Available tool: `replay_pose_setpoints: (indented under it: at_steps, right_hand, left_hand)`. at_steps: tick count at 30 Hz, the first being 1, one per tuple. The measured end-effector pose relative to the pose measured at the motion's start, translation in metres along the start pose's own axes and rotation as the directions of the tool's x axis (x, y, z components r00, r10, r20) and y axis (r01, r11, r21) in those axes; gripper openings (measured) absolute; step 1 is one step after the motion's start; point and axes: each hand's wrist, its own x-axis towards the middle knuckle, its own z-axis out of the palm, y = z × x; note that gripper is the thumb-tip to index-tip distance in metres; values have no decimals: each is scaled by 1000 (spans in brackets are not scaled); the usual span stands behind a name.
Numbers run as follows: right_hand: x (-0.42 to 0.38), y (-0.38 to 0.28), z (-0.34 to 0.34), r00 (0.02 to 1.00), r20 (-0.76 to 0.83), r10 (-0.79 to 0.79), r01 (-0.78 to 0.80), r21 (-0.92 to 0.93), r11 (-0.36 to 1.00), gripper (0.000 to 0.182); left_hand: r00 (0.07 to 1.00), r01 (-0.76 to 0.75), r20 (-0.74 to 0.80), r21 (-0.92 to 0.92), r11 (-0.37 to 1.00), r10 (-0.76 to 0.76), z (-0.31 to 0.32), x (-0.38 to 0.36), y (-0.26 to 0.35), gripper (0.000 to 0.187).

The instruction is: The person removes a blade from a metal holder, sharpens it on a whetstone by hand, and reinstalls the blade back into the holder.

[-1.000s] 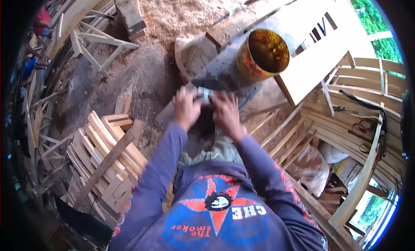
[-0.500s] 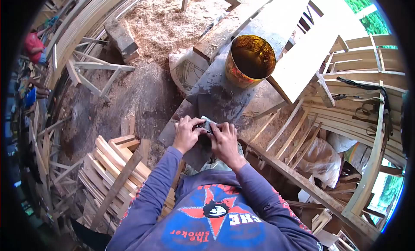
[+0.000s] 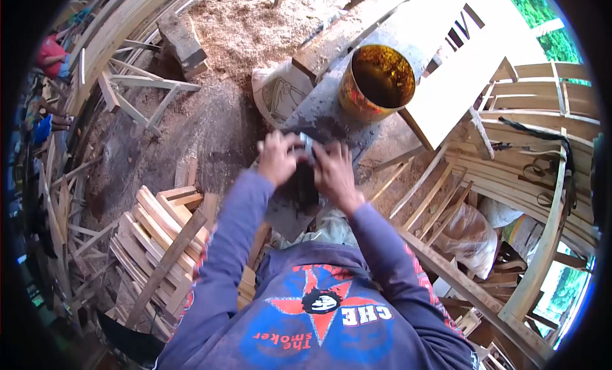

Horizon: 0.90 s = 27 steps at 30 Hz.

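Note:
Both of my hands are together over the narrow bench, fingers closed around a small flat metal piece (image 3: 306,142) that looks like a blade. My left hand (image 3: 278,155) grips its left side and my right hand (image 3: 333,169) its right side; both are slightly blurred. Below the hands, a dark flat block (image 3: 303,190), like a sharpening stone, lies lengthwise on the bench. The fingers hide most of the metal piece and the block's far end. Beyond my right hand stands a round can (image 3: 376,83) with a shiny amber inside and a patterned outside.
Cut wood pieces (image 3: 169,229) are stacked at the left. A wooden frame with slats (image 3: 446,268) runs along the right, beside a plastic bag (image 3: 470,233). A white board (image 3: 456,76) lies beyond the can. Sawdust (image 3: 236,32) covers the floor; people (image 3: 52,57) are at the far left.
Both hands have moved forward, away from my body, with the metal piece. The dark block's near part now shows behind them. The view has shifted slightly.

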Motion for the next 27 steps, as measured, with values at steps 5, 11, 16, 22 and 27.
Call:
replay_pose_setpoints:
  at_steps: [5, 11, 16, 22, 27]
  right_hand:
    - [-1, 2, 2, 994, 110, -1, 5, -41, 999, 42]
    - [-41, 14, 2, 987, 143, -78, 81, -15, 997, 46]
    - [44, 11, 10, 981, 140, -133, 138, -26, 990, 47]
    - [2, 16, 6, 964, 163, -212, 205, 60, 977, 40]
    - [20, 10, 3, 957, 181, -226, 222, 37, 974, 43]
  left_hand:
    - [994, 60, -95, -13, 998, -61, 20, -29, -2, 34]
    - [981, 153, -112, -42, 987, -156, 30, -64, 12, 41]
    - [964, 163, -193, -115, 980, -183, 3, 5, -2, 31]
    - [933, 215, -288, -27, 976, -213, 34, -57, 12, 33]
    - [929, 195, -303, -88, 977, -212, 14, -43, 9, 36]
